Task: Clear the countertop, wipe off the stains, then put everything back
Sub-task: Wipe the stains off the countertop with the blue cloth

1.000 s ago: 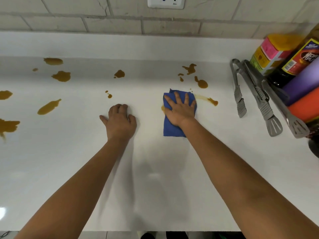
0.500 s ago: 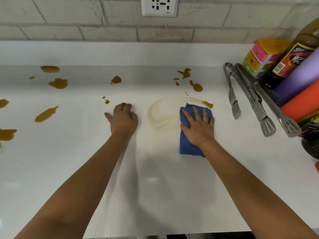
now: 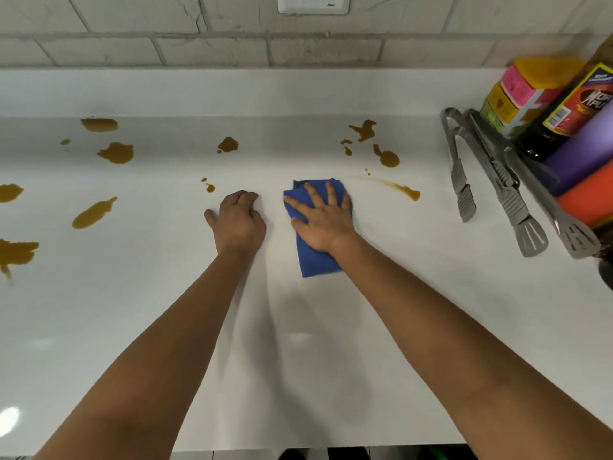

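My right hand (image 3: 323, 219) presses flat, fingers spread, on a folded blue cloth (image 3: 315, 260) lying on the white countertop (image 3: 298, 343). My left hand (image 3: 238, 220) rests on the counter just left of the cloth with its fingers curled under, holding nothing. Brown stains dot the counter: a smeared streak (image 3: 394, 188) right of the cloth, blotches (image 3: 386, 157) behind it, a small spot (image 3: 209, 186) above my left hand, and several larger patches (image 3: 94, 212) at the far left.
Metal tongs (image 3: 459, 174) and two metal spatulas (image 3: 510, 200) lie at the right. Behind them stand a dark sauce bottle (image 3: 570, 117), a pink and yellow container (image 3: 520, 91), and purple (image 3: 583, 157) and orange (image 3: 590, 197) cylinders. A wall socket (image 3: 313, 5) sits above.
My right hand slid the cloth left, toward my left hand, over the wet smear ring, which is gone. The streak to its right remains. My left hand stayed put.
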